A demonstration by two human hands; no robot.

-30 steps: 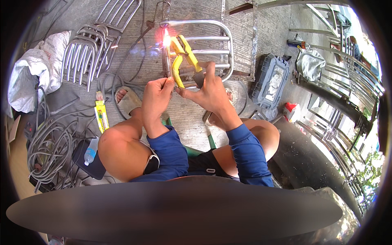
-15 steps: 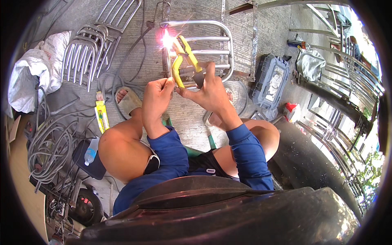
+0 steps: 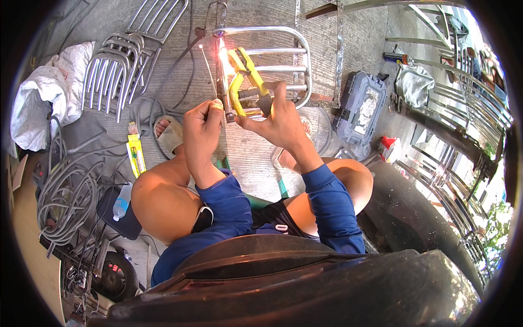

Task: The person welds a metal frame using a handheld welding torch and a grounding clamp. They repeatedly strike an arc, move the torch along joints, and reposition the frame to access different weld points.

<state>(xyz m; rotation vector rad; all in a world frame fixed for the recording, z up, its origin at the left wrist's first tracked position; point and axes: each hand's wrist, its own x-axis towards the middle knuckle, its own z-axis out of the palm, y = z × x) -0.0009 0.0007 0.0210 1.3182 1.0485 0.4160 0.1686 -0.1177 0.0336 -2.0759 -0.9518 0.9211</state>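
My left hand (image 3: 204,131) is closed, thumb and fingers pinching a thin metal rod (image 3: 207,65) whose far tip shines white. The rod stands just left of a rusty metal bar (image 3: 221,82), apart from its glowing spot. My right hand (image 3: 280,122) grips a yellow jawed tool (image 3: 236,87), like a welding clamp, with a dark handle part under the fingers. Its yellow arms lie over the left part of a shiny tubular frame (image 3: 308,57) with several crossbars. An orange-white glow lights the bar beside the tool's far end.
Shiny bent-tube frames (image 3: 117,65) lie stacked at the left, near a white sack (image 3: 52,95). Coiled grey cable (image 3: 68,191) and a yellow packet of rods (image 3: 136,152) are nearer. A grey tool case (image 3: 359,109) lies at the right. A dark curved surface (image 3: 283,283) fills the bottom.
The bright arc and sparks have faded to a glow on the bar. My left hand has moved slightly left, drawing the rod away from the bar. My right hand has barely moved.
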